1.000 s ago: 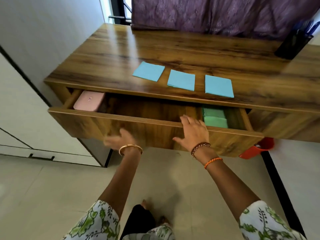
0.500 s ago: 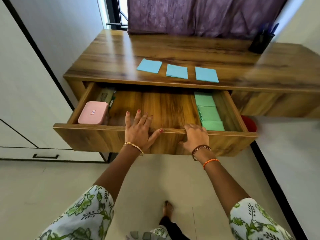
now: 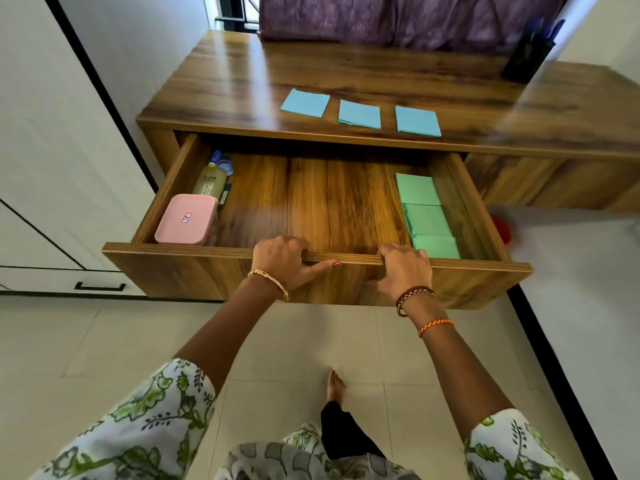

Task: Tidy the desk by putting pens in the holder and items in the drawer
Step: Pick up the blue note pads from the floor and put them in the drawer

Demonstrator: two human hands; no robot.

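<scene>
I take the drawer [image 3: 311,202] as landmark; it stands pulled well out from under the desk [image 3: 346,71], and I read places from it, left to right.

Left end of the drawer: a pink box [image 3: 187,219] against the front wall, with a pale bottle [image 3: 210,180] lying just behind it.

Front rail, left of centre: my left hand [image 3: 281,259] grips the rail, fingers curled over its top edge and the thumb pressed along the face below.

Front rail, right of centre: my right hand [image 3: 403,268] holds the same rail, fingers hooked over it.

Right end of the drawer: green pads [image 3: 426,216] in a row running front to back.

Behind the drawer, on the desk: three blue pads [image 3: 360,113] in a line, still to be stowed. Far behind and to the right: the black holder [image 3: 526,58], with pens already standing in it.

Step in hand, as I judge it: opening the drawer. I pull evenly with both hands so it does not rack, stop before the runners end, then free one hand for the blue pads and lay them on the bare centre floor.
</scene>
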